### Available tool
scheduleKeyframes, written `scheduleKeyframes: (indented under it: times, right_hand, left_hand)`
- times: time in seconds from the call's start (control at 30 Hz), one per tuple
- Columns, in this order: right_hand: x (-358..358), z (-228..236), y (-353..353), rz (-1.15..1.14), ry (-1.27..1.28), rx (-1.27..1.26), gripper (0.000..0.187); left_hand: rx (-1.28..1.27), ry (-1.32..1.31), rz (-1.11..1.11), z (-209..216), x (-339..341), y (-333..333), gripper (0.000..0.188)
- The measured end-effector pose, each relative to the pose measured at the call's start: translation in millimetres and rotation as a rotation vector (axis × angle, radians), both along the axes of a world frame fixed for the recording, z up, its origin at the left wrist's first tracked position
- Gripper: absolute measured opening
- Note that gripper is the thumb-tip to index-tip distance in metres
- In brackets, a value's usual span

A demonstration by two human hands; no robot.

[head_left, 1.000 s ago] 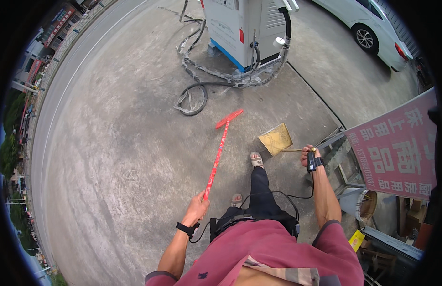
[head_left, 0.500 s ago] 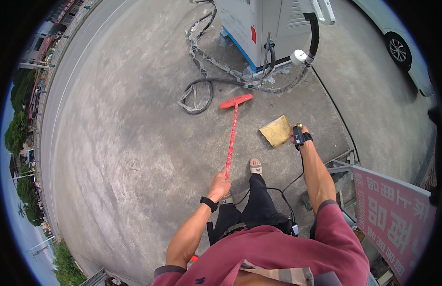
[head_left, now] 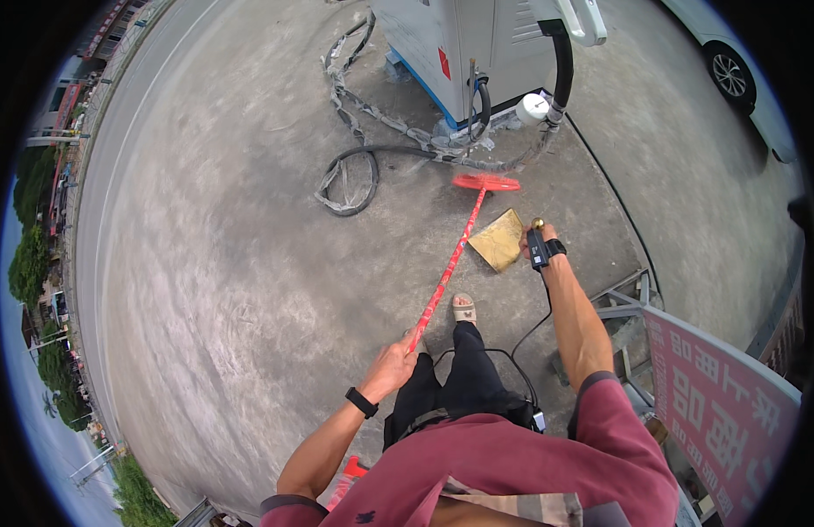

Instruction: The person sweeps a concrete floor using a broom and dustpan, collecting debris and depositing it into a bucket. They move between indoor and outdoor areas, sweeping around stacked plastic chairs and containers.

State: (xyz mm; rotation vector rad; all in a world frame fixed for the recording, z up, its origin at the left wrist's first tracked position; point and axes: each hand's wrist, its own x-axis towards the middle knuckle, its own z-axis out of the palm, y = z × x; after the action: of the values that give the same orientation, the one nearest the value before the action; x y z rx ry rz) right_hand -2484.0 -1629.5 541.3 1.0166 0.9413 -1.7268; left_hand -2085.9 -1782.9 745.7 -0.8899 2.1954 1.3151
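My left hand (head_left: 389,367) is closed around the red patterned handle of a broom (head_left: 447,272). The broom's flat red head rests on the concrete, between the cabinet and the dustpan. A second red piece, partly hidden by my arm and shirt, shows by my left elbow; it looks like the handle's upper end. My right hand (head_left: 537,241) grips a gold-coloured dustpan (head_left: 497,241) by its handle, which ends in a round brass-like knob. The pan lies just right of the broom handle, low at the ground. What it holds, if anything, I cannot make out.
Ahead stands a white and grey cabinet (head_left: 429,61) with a blue base. A thick, tape-wrapped black hose (head_left: 372,180) loops over the ground beside it. A pink sign (head_left: 710,404) on a metal frame is close at my right. A car (head_left: 732,70) is parked at the far right.
The broom head has swung to the right, toward the far side of the dustpan. My left hand has shifted down and slightly left. The dustpan stays in my right hand.
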Motion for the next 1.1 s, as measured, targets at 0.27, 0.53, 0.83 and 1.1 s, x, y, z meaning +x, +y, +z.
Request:
scheduleKeyframes:
  times: [0.27, 0.53, 0.83, 1.1]
  right_hand:
    - [0.7, -1.1, 10.9, 0.085, 0.063, 0.022, 0.028]
    - [-2.0, -1.2, 10.3, 0.099, 0.016, -0.006, 0.019]
    - [-12.7, -10.3, 25.5, 0.219, -0.140, -0.086, 0.022]
    - [30.7, -34.2, 36.6, 0.280, -0.324, -0.092, 0.015]
  left_hand:
    - [0.126, 0.019, 0.008, 13.6, 5.3, -9.9, 0.062]
    - [0.136, -0.168, 0.207, 66.4, 60.8, 3.0, 0.059]
    - [0.114, -0.191, 0.124, 12.8, 36.1, 49.4, 0.061]
    - [0.696, -0.136, 0.774, 85.7, 123.5, 24.1, 0.063]
